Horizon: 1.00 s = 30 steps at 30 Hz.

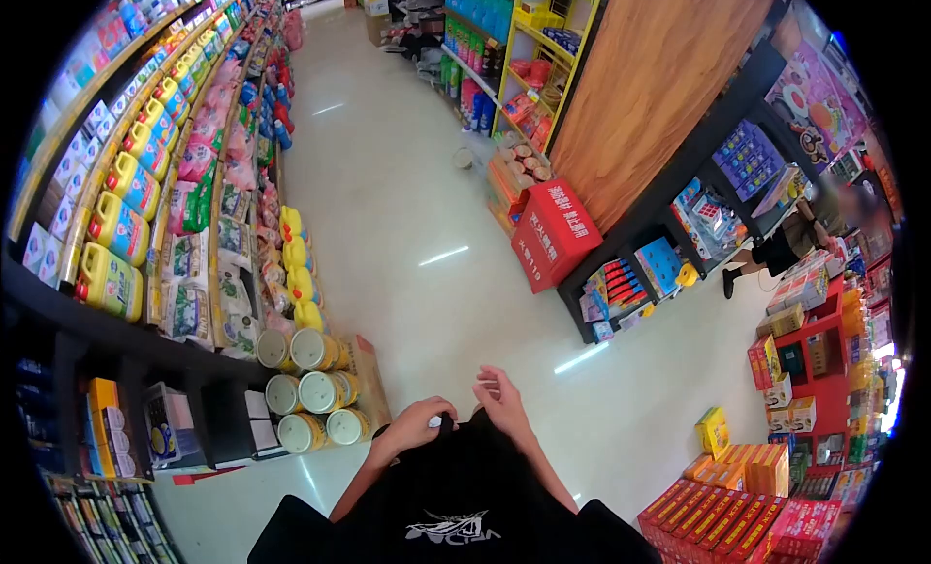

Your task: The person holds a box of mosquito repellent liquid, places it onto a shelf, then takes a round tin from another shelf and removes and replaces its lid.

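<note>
My left hand (425, 420) is low in front of my black shirt (456, 496), its fingers curled round a black strap-like item with a small white spot. To its right, my right hand (498, 397) is raised a little above the shirt with its fingers apart and nothing in them. Stacked white-lidded tins (317, 351) stand left of my left hand, beside a cardboard box (367, 375). The two hands do not touch each other.
Shelves with yellow jugs (121, 225) line the left. Ahead runs an aisle floor (388, 195). A red fire-equipment box (556, 236) stands by a wooden panel (659, 89). Red boxes (708, 520) are stacked at lower right. A person (790, 239) is at the far right.
</note>
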Available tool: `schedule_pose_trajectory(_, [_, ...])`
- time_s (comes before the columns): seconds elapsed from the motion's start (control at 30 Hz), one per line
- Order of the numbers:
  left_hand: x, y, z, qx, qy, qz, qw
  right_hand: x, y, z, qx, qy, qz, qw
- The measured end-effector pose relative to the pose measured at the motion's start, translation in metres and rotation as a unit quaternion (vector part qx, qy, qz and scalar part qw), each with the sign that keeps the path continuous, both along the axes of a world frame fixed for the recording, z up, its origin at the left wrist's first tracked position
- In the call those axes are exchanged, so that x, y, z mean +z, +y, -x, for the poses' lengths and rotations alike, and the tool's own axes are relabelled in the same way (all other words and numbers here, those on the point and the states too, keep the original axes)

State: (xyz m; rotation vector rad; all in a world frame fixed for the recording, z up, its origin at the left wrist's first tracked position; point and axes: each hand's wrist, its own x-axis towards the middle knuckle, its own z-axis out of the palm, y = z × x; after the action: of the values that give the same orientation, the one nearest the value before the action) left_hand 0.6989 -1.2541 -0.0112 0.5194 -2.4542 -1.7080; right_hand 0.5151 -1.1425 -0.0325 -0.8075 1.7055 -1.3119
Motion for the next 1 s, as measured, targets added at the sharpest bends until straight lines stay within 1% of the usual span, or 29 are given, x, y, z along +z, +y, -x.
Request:
schedule_pose_trajectory(0.03, [0.006, -0.003, 0.0, 0.03, 0.018, -0.016, 0.999, -0.002, 0.002, -0.001, 0.009, 0.006, -0.012, 1.0])
schedule_pose_trajectory(0.07, [0.006, -0.006, 0.001, 0.049, 0.026, 0.017, 0.998, -0.007, 0.005, -0.002, 0.02, 0.007, -0.017, 1.0])
schedule_pose_trajectory(0.17, [0.031, -0.014, 0.005, 0.11, 0.03, 0.011, 0.993, -0.01, 0.01, -0.009, 0.049, 0.014, 0.004, 0.999])
schedule_pose_trajectory(0.2, [0.028, -0.018, 0.006, 0.132, 0.046, 0.016, 0.99, -0.009, 0.01, -0.011, 0.058, -0.006, -0.004, 0.998])
schedule_pose_trajectory(0.3, [0.016, -0.028, 0.012, 0.202, 0.084, 0.02, 0.976, -0.001, 0.005, -0.012, 0.09, -0.014, 0.02, 0.996])
schedule_pose_trajectory(0.33, [0.016, -0.031, 0.015, 0.225, 0.084, 0.016, 0.97, 0.011, 0.002, -0.011, 0.088, 0.014, 0.017, 0.996])
schedule_pose_trajectory(0.4, [0.015, -0.04, 0.022, 0.255, 0.083, 0.006, 0.963, 0.015, -0.004, -0.008, 0.09, 0.048, 0.035, 0.994])
schedule_pose_trajectory(0.43, [0.013, -0.04, 0.024, 0.256, 0.085, -0.02, 0.963, 0.016, -0.005, -0.006, 0.091, 0.063, 0.042, 0.993])
schedule_pose_trajectory(0.5, [0.015, -0.039, 0.03, 0.259, 0.087, -0.076, 0.959, 0.006, -0.006, -0.003, 0.081, 0.042, 0.037, 0.995])
schedule_pose_trajectory(0.53, [0.025, -0.035, 0.034, 0.257, 0.058, -0.088, 0.961, 0.001, -0.006, -0.004, 0.071, 0.04, 0.038, 0.996])
schedule_pose_trajectory(0.57, [0.022, -0.033, 0.038, 0.246, 0.101, -0.086, 0.96, -0.004, -0.006, -0.003, 0.062, 0.038, 0.039, 0.997])
schedule_pose_trajectory(0.63, [0.016, -0.028, 0.046, 0.223, 0.187, -0.081, 0.953, 0.002, -0.009, -0.001, 0.023, 0.033, 0.054, 0.998])
schedule_pose_trajectory(0.67, [0.012, -0.026, 0.048, 0.214, 0.197, -0.086, 0.953, 0.005, -0.007, -0.003, 0.003, 0.025, 0.058, 0.998])
schedule_pose_trajectory(0.77, [0.019, -0.029, 0.062, 0.179, 0.21, -0.023, 0.961, 0.012, -0.009, 0.011, -0.025, 0.016, 0.059, 0.998])
schedule_pose_trajectory(0.8, [0.018, -0.029, 0.069, 0.181, 0.217, -0.042, 0.958, 0.012, -0.011, 0.015, -0.044, 0.008, 0.067, 0.997])
schedule_pose_trajectory(0.87, [0.02, -0.035, 0.083, 0.167, 0.218, -0.026, 0.961, 0.012, -0.017, 0.028, -0.08, -0.003, 0.084, 0.993])
schedule_pose_trajectory(0.97, [0.033, -0.046, 0.109, 0.151, 0.228, -0.001, 0.962, 0.008, -0.022, 0.052, -0.068, -0.007, 0.066, 0.995])
schedule_pose_trajectory(1.0, [0.035, -0.048, 0.117, 0.148, 0.232, 0.01, 0.961, 0.008, -0.023, 0.059, -0.059, 0.012, 0.055, 0.997])
